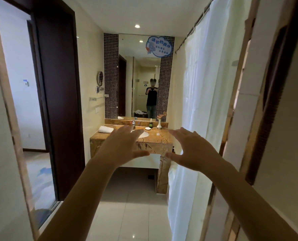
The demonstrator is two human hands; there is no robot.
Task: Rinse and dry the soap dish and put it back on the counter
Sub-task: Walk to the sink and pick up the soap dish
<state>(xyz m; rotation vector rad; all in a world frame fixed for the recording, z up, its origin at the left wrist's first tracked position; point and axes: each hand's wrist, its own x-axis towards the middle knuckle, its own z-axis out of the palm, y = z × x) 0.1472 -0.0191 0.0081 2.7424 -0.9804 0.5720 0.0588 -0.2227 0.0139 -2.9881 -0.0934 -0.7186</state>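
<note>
A small white soap dish (147, 128) rests on the brown marble counter (163, 138) at the far end of the bathroom, right of the faucet (134, 123) and behind the white sink basin (143, 134). My left hand (123, 146) and my right hand (193, 150) are stretched out in front of me, palms forward, fingers spread, holding nothing. Both hands are well short of the counter. A folded white towel (106, 129) lies at the counter's left end.
A dark bottle (150, 124) and a white vase with flowers (159, 124) stand at the counter's back right. A mirror (139, 75) hangs above. A white shower curtain (197, 101) runs along the right, a dark door (57, 101) on the left. Tiled floor (130, 197) leads to the counter.
</note>
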